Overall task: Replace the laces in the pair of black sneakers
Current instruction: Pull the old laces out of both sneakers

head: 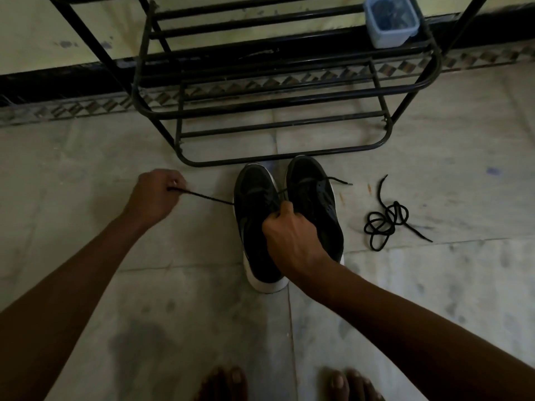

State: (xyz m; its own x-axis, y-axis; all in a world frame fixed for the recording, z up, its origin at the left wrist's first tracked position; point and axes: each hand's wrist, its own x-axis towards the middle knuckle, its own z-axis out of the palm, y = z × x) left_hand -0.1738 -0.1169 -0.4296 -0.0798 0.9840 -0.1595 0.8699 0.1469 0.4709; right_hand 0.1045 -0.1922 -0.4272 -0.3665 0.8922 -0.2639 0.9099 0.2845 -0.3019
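Two black sneakers with white soles stand side by side on the floor, toes away from me: the left sneaker [254, 215] and the right sneaker [315, 198]. My left hand [155, 198] pinches a black lace [208, 197] and holds it taut out to the left of the left sneaker. My right hand [289, 235] grips the sneakers at the tongue area, fingers curled; a lace strand runs from it. A short lace end [340, 180] sticks out to the right over the right sneaker. A loose coiled black lace [386, 221] lies on the floor to the right.
A black metal shoe rack [278, 91] stands just beyond the sneakers' toes, against the wall. A pale blue plastic container [390, 20] sits on its upper shelf at the right. My bare toes [231, 383] show at the bottom edge. The floor is pale tile.
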